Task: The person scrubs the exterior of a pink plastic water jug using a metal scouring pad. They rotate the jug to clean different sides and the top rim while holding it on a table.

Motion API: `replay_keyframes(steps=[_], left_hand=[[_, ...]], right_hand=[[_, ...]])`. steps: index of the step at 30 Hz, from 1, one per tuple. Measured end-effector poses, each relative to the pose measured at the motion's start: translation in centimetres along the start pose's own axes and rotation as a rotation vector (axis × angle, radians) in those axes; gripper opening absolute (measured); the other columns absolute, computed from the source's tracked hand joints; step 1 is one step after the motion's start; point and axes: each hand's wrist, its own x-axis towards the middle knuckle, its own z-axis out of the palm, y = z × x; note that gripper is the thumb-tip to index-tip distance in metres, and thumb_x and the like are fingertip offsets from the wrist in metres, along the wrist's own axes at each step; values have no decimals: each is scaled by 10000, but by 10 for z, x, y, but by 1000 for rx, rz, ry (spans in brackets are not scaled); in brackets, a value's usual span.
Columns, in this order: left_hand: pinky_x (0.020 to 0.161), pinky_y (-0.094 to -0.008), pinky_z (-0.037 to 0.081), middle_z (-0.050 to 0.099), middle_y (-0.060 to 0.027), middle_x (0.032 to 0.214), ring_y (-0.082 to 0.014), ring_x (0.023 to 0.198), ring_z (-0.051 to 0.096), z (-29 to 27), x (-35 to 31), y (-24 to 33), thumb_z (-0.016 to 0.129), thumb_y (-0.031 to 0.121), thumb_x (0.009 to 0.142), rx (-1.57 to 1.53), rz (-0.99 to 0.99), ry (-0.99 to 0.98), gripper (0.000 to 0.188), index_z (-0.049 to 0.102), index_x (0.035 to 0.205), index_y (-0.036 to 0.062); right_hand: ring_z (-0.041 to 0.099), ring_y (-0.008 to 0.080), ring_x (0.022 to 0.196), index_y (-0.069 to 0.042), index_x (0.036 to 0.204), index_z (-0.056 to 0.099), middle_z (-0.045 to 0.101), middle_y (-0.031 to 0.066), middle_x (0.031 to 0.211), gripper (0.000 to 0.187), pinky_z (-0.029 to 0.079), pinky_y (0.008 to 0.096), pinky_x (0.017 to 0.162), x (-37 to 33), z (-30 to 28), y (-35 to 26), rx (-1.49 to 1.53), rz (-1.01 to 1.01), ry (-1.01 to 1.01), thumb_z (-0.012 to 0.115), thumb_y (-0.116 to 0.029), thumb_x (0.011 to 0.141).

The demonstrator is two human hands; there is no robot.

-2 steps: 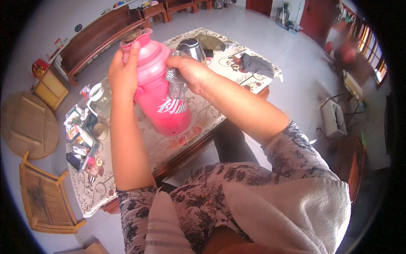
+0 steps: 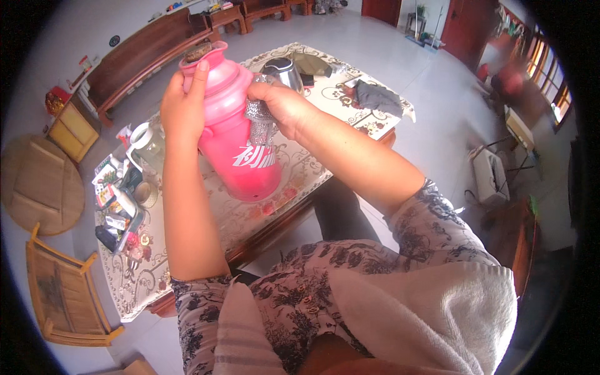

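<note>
the pink flask (image 2: pixel 232 147) is in front of the person, over the near part of the patterned tablecloth (image 2: pixel 297 165); whether its base bears on the cloth cannot be told from this view. the left hand (image 2: pixel 183 106) grasps the flask at the shoulder and neck, thumb extended up toward the spout. the right hand (image 2: pixel 281 106) is closed on a silver mesh cloth (image 2: pixel 260 128), which lies against the side of the flask. a brown stopper (image 2: pixel 199 52) sits in the mouth.

the step in hand appears to be rubbing the flask with the cloth. recommended practice: hold the neck firmly with the left hand so that the body does not turn under pressure. keep the cloth bunched flat between fingers and wall, and use short, even strokes. lighten the pressure over the white lettering. keep the base clear of the table edge, and avoid tipping the mouth.
</note>
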Motion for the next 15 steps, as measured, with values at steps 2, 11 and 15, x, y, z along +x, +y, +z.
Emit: replay_keyframes(steps=[2, 11, 15], left_hand=[[876, -348, 473, 698, -126, 1043, -237, 991, 656, -1, 0, -2, 593, 578, 875, 19, 8, -16, 551, 673, 1098, 81], [904, -344, 449, 680, -149, 1090, -245, 1013, 637, -10, -6, -2, 592, 508, 906, 245, 56, 86, 515, 650, 1142, 54], [884, -342, 457, 684, -143, 1070, -234, 995, 640, -2, -5, 6, 582, 495, 919, 195, 54, 51, 493, 655, 1123, 52]], right_hand=[[675, 234, 881, 16, 1118, 607, 675, 144, 1002, 311, 551, 364, 798, 19, -15, 10, -3, -19, -15, 547, -107, 839], [688, 268, 712, -16, 900, 638, 697, 140, 842, 213, 596, 429, 712, 74, -17, -2, -59, 201, 167, 587, -179, 774], [681, 275, 673, -28, 842, 629, 684, 131, 769, 174, 596, 448, 734, 101, -43, 0, 63, 328, -12, 570, -184, 789]])
